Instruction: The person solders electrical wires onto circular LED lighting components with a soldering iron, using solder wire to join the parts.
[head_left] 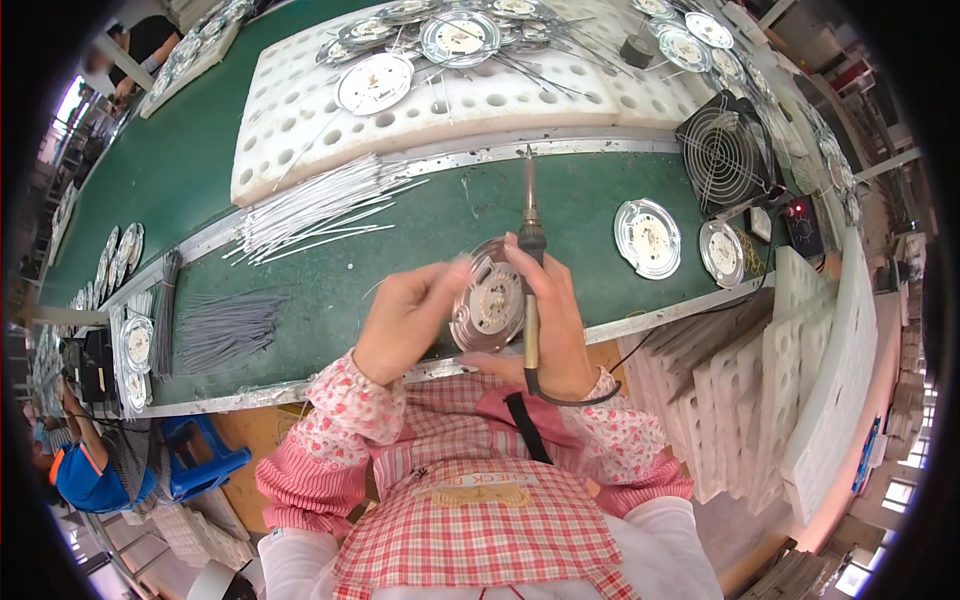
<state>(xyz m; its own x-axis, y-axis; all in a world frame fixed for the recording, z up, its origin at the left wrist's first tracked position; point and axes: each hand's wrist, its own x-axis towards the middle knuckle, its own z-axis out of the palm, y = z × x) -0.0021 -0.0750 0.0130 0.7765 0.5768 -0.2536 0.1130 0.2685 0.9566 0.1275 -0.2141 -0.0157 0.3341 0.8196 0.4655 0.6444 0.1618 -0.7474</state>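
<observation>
Between my hands, over the near edge of the green bench, a round silver lamp plate (pixel 490 305) is held tilted. It carries a ring of small yellowish spots round its middle. My left hand (pixel 400 318) is closed on its left edge, slightly smeared by motion. My right hand (pixel 562 325) is closed on a soldering iron (pixel 531 240), which stands tip up, and it also supports the plate's right side. The iron's tip points away from the plate. Grey wires (pixel 232 328) and white wires (pixel 310 210) lie in heaps to the left.
A white foam board with holes (pixel 290 110) at the back bears several lamp plates. Two silver plates (pixel 648 238) lie at the right, near a black fan (pixel 722 155) and a black control box (pixel 803 226). Foam boards (pixel 745 400) stand stacked beside the bench. Other people sit at far left.
</observation>
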